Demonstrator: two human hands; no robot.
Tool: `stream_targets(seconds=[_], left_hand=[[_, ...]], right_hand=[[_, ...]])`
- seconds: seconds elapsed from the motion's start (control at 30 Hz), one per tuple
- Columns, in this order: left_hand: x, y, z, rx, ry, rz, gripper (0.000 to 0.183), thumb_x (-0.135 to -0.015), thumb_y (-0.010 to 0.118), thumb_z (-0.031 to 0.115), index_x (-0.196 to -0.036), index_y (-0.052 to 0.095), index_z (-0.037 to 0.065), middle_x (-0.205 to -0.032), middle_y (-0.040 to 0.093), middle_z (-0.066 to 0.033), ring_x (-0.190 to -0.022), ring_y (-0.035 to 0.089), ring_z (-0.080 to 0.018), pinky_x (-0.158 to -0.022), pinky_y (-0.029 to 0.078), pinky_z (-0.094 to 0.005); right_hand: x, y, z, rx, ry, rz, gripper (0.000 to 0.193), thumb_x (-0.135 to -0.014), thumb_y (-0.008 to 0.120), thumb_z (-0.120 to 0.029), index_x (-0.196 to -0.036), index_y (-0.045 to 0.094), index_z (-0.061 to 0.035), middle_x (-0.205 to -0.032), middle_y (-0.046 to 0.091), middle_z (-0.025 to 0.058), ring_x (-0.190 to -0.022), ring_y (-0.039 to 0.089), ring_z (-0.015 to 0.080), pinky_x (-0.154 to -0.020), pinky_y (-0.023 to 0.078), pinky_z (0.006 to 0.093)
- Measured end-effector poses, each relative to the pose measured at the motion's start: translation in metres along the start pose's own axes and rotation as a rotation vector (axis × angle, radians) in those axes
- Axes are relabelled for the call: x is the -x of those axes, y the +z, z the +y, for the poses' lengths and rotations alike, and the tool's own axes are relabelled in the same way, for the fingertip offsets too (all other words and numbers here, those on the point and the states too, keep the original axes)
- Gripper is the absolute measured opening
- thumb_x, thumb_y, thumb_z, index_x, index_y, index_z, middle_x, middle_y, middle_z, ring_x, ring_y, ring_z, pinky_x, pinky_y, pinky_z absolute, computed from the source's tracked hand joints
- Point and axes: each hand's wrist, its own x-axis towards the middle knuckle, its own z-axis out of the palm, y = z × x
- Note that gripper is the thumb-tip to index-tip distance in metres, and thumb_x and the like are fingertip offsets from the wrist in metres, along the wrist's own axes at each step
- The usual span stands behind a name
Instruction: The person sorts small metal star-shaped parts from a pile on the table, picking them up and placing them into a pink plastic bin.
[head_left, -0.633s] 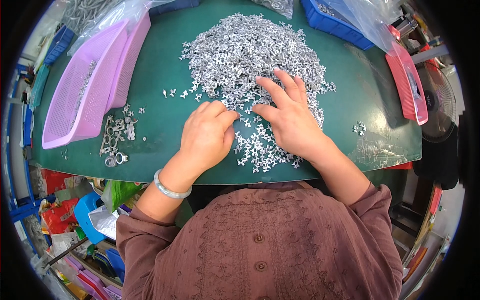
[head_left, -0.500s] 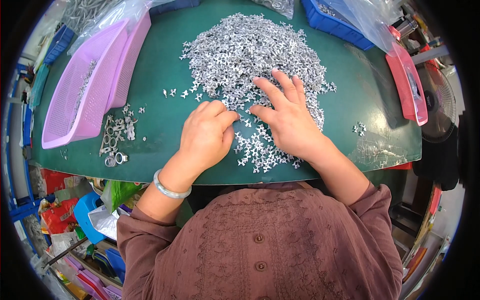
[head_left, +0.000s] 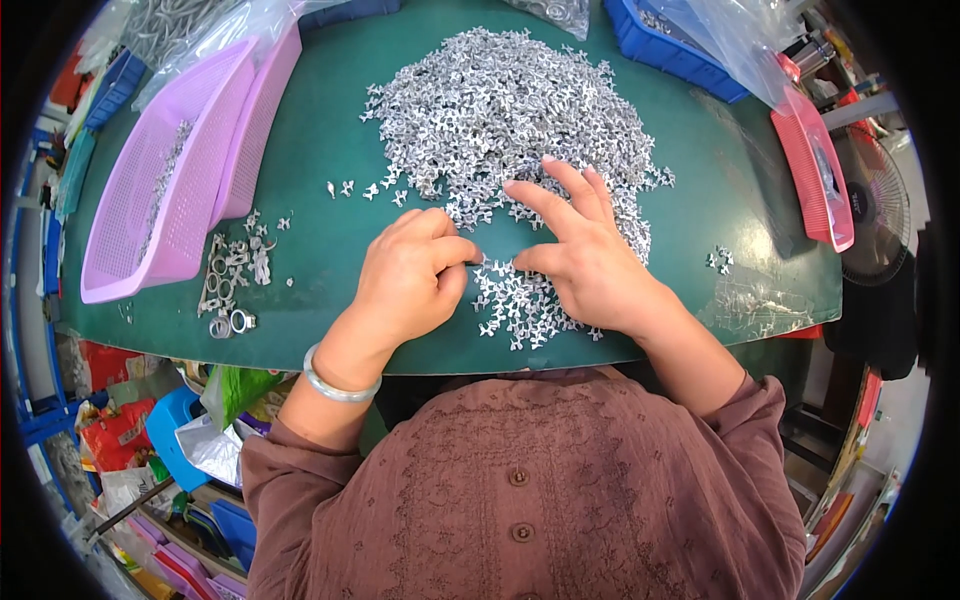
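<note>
Pieces of silvery, branched metal are heaped on the green surface. The right hand is spread; whether the curled left hand grips anything cannot be told.

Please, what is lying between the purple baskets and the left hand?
In the head view, a loose cluster of small silvery metal parts, including rings, lies on the green table between the purple baskets and the left hand.
</note>
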Motion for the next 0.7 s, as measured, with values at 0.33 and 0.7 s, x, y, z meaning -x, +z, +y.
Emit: stream_targets(seconds=[0.33, 0.7], left_hand=[[-0.001, -0.004, -0.004, -0.131, -0.057, 0.095, 0.027, -0.071, 0.063, -0.006, -0.091, 0.074, 0.008, -0.081, 0.057, -0.0063, -0.077, 0.058, -0.0263, -0.068, 0.049, -0.0371], [-0.003, -0.005, -0.001, -0.098, -0.069, 0.094, 0.031, -0.071, 0.062, -0.007, -0.095, 0.074, 0.009, -0.083, 0.057, -0.006, -0.079, 0.058, -0.0269, -0.069, 0.049, -0.0375]], right_hand=[[-0.021, 0.01, -0.001, 0.166, 0.008, 0.041, 0.042, -0.071, 0.064, 0.001, -0.109, 0.074, -0.0127, -0.149, 0.042, 0.0142, -0.145, 0.024, 0.0414, -0.114, 0.016, 0.0679], [-0.019, 0.012, 0.004, 0.141, 0.012, 0.079, 0.033, -0.07, 0.065, 0.001, -0.099, 0.075, -0.012, -0.148, 0.043, 0.0136, -0.145, 0.025, 0.0406, -0.115, 0.017, 0.0667]])
